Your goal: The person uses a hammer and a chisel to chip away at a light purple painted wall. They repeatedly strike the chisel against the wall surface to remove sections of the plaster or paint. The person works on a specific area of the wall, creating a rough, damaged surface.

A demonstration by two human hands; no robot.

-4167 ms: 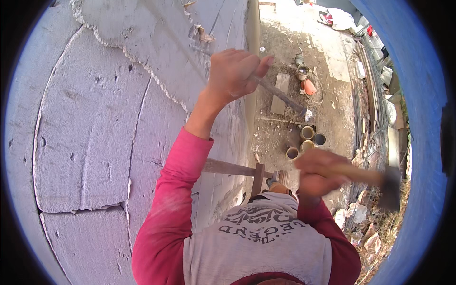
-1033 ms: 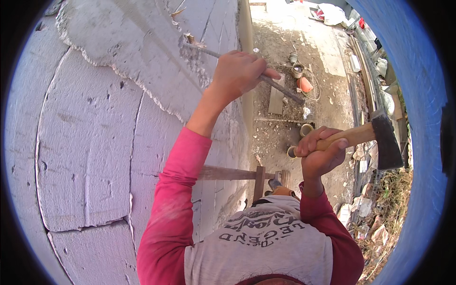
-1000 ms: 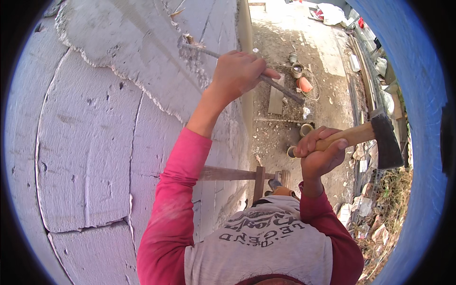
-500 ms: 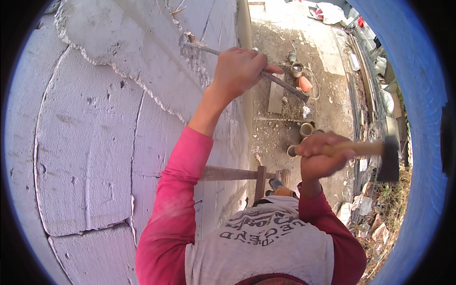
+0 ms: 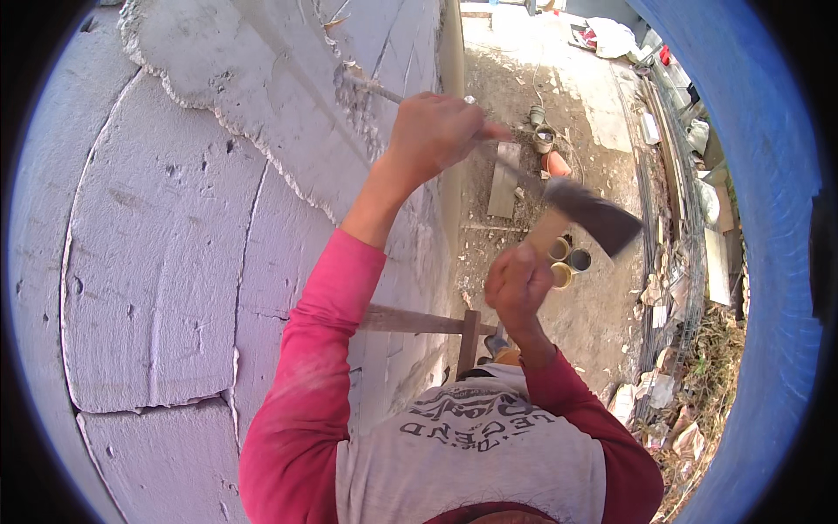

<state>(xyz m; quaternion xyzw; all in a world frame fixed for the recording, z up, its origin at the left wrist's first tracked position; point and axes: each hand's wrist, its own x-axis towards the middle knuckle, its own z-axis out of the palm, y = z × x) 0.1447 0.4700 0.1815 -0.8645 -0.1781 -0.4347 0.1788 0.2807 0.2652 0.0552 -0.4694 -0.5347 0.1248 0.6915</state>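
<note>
My left hand is closed around a long metal chisel. The chisel's tip rests in a chipped hole in the grey wall, where a rough-edged layer of plaster covers the blocks. Its struck end points right and down. My right hand grips the wooden handle of a hammer, whose dark, broad head is at the chisel's struck end. Motion blur hides whether the two touch.
A wooden bar with an upright post runs out from the wall below my arms. Far below, the ground holds several buckets, an orange pail, a flat board and rubble. Long rods and debris line the right side.
The hammer has swung left and up from the right, and its head is now at the chisel's end. My left hand stays on the chisel at the wall.
</note>
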